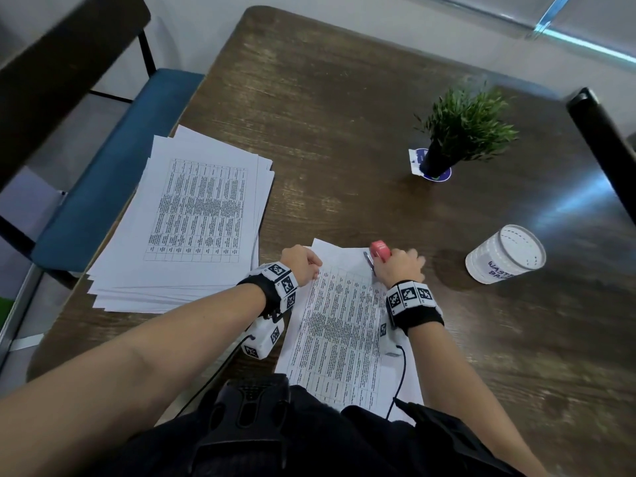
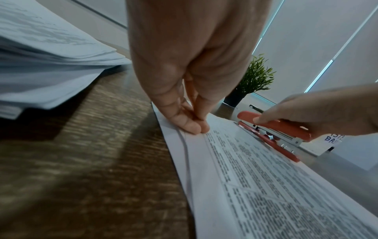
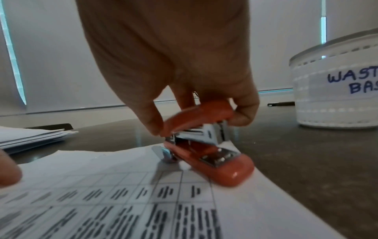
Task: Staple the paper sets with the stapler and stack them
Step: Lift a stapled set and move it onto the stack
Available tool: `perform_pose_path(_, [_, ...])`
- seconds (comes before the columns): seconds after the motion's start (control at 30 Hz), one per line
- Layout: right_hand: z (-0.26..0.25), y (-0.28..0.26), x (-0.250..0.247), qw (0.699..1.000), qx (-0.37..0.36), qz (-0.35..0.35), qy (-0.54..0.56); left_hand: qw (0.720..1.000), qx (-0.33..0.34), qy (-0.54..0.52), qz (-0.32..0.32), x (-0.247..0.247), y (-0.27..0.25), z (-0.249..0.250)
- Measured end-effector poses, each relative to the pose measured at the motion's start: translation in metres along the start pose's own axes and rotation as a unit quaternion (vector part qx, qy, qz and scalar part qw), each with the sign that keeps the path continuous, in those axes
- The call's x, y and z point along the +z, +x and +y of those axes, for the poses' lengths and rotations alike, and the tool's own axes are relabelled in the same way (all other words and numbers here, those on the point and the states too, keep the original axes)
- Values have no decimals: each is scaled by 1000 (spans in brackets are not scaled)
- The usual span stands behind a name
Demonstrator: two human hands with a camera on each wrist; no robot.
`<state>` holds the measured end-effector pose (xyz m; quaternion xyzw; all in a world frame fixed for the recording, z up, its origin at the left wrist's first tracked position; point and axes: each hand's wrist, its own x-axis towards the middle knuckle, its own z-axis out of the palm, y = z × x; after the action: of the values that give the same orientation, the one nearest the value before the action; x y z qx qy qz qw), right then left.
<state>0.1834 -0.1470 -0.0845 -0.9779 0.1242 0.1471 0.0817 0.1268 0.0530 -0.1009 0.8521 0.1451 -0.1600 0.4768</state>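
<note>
- At the near edge of the table (image 1: 344,115), the paper set (image 1: 340,339) lies flat, its far right corner inside the mouth of the red stapler (image 3: 206,143).
- Right hand (image 1: 399,266) curls round the stapler's top arm; a firm, straight-down squeeze should seat the staple cleanly.
- Left hand (image 2: 184,80) pins the far left corner with fingertips (image 2: 192,127) pressed together, keeping sheets aligned.
- Stack (image 1: 192,218) waits well apart, left; the plant (image 1: 461,129) and white basket (image 1: 506,254) stand clear.

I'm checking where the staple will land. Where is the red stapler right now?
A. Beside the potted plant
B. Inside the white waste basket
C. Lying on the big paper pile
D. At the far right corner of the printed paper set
D: the right hand grips the red stapler at the far right corner of the printed paper set.
</note>
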Motion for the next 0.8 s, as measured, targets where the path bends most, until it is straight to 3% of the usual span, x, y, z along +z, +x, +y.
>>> perform_pose_path(0.07, [-8, -4, -3, 994, -14, 51, -95, 1000, -4, 5, -1, 0, 1, 2])
perform_pose_path(0.13, [-19, -8, -3, 981, -99, 139, -87, 1000, -10, 9, 2, 0, 1, 4])
perform_pose_path(0.17, [-26, -8, -1, 973, -160, 151, -66, 1000, -10, 7, 6, 1, 1, 4])
perform_pose_path(0.23, [-40, -8, 5, 961, -262, 86, -17, 1000, -1, -2, 11, 2, 0, 3])
perform_pose_path(0.3, [-48, -8, 15, 952, -306, 21, 1, 1000, 13, 5, 10, 2, -1, 1])
perform_pose_path(0.67, [-61, -13, 34, 973, -224, -18, -46, 999, 5, -38, 20, 6, -1, -1])
perform_pose_path(0.8, [-63, -12, 35, 986, -162, -29, 18, 998, 14, -52, 19, 4, -6, 3])
